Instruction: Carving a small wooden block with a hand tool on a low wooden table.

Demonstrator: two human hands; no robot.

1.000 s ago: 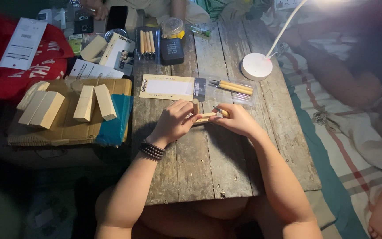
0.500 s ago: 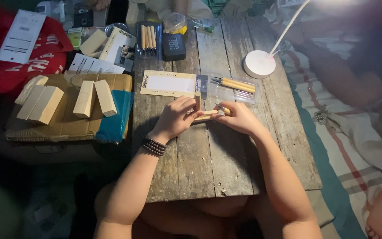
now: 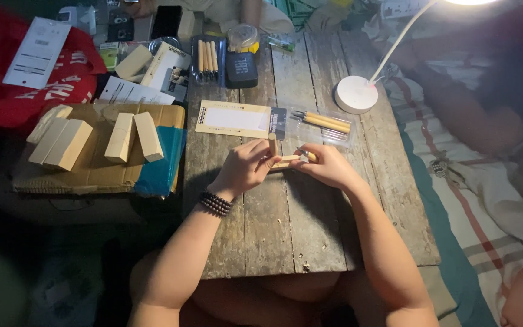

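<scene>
The left hand (image 3: 246,166) and right hand (image 3: 325,166) were both closed around a small pale wooden piece (image 3: 282,162) held between them just above the worn plank table (image 3: 286,230), near a clear packet of wooden-handled tools (image 3: 325,122) and a white lamp base (image 3: 356,94).

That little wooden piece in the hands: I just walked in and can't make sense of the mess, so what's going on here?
A person seated at a weathered grey plank table holds a small pale wooden piece between both hands. The left hand grips it, and the right hand presses a wooden-handled tool against it. Beyond lie a clear packet of wooden-handled carving tools and a white round-based desk lamp. Pale rectangular wooden blocks rest on a flattened cardboard box to the left.
</scene>
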